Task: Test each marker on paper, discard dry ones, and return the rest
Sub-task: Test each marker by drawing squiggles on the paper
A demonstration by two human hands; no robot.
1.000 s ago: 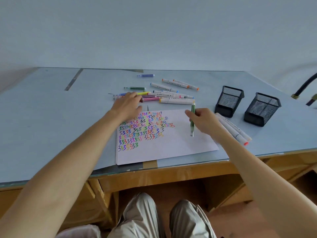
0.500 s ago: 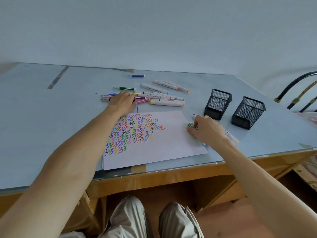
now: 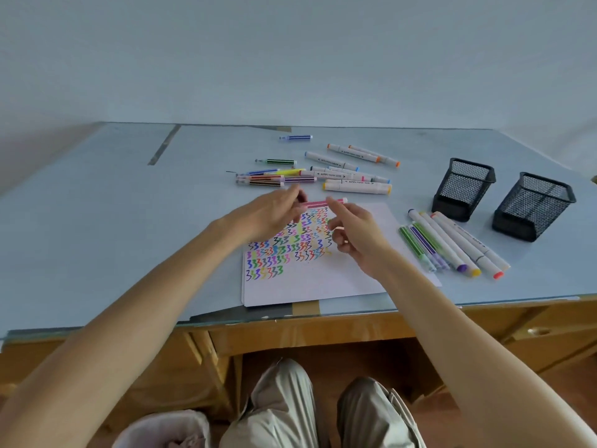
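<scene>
Pink marker (image 3: pixel 323 203) held level above the far edge of the paper (image 3: pixel 310 279). Left hand (image 3: pixel 274 213) pinches its left end; right hand (image 3: pixel 353 234) pinches its right part with thumb and forefinger. Tested markers (image 3: pixel 452 247) lie right of the paper; untested markers (image 3: pixel 323 174) beyond it.

Both forearms bare to the frame edge; no sleeves, watch or rings visible. Left hand (image 3: pixel 274 210) and right hand (image 3: pixel 358 236) ungloved. Trousers (image 3: pixel 281 412) light beige, creased.
</scene>
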